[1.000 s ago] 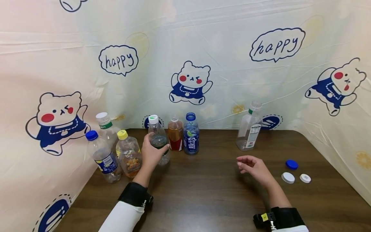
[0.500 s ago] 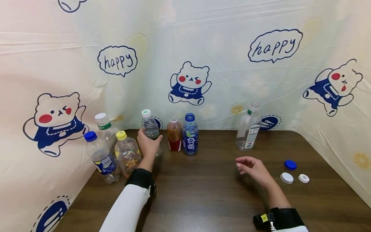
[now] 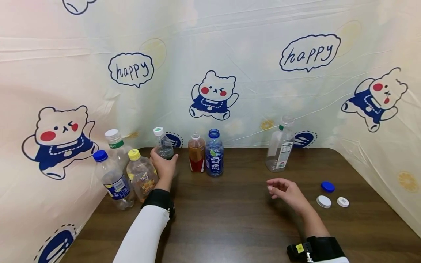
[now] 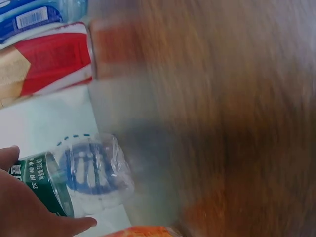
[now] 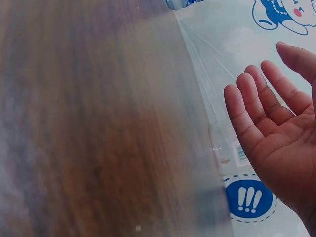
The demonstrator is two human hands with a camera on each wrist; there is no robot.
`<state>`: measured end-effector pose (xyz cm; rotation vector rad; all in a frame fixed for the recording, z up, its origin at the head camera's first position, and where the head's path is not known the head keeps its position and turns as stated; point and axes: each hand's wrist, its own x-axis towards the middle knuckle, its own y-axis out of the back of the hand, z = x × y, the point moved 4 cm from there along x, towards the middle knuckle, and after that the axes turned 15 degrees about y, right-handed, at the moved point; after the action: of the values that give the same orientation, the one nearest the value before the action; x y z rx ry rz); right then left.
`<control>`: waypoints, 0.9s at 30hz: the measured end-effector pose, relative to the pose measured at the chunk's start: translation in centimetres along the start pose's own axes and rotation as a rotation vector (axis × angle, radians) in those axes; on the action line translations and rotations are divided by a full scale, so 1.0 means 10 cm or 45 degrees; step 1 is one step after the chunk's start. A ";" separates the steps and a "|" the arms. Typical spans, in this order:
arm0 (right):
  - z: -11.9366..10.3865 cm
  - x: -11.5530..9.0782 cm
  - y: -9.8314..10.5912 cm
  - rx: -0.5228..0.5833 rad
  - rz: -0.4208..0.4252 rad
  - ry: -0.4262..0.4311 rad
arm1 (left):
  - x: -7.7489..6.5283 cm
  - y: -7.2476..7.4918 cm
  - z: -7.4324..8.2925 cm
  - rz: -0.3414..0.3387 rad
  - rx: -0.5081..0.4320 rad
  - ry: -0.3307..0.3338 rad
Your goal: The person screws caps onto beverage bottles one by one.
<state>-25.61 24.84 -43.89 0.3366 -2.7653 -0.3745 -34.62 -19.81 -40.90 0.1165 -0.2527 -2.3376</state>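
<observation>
My left hand (image 3: 165, 167) grips a clear plastic water bottle (image 3: 163, 145) with a white cap, upright near the back edge of the table. In the left wrist view the fingers wrap the bottle's green label (image 4: 38, 181), and its bare lower part (image 4: 106, 173) shows. Whether its base touches the table I cannot tell. To its left stand a yellow-capped bottle (image 3: 143, 179), a blue-capped bottle (image 3: 116, 184) and a white-capped bottle (image 3: 116, 147). My right hand (image 3: 288, 193) hovers over the table at right, holding nothing; its fingers are loosely bent in the right wrist view.
An uncapped amber bottle (image 3: 196, 155) and an uncapped blue bottle (image 3: 214, 157) stand side by side at the back. Further right is an uncapped clear bottle (image 3: 279, 151). A blue cap (image 3: 327, 186) and two white caps (image 3: 323, 201) lie on the brown table (image 3: 227, 219). A printed curtain hangs behind.
My left hand has carried the water bottle left and back, away from the amber bottle and closer to the capped bottles. The right hand has barely moved.
</observation>
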 end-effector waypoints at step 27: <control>0.02 0.01 -0.01 -0.027 -0.012 -0.003 | -0.01 0.01 0.17 0.017 0.187 -0.055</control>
<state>-25.81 24.73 -44.08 0.3447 -2.7610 -0.4061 -34.76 -19.61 -39.24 0.1361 -0.4457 -2.3085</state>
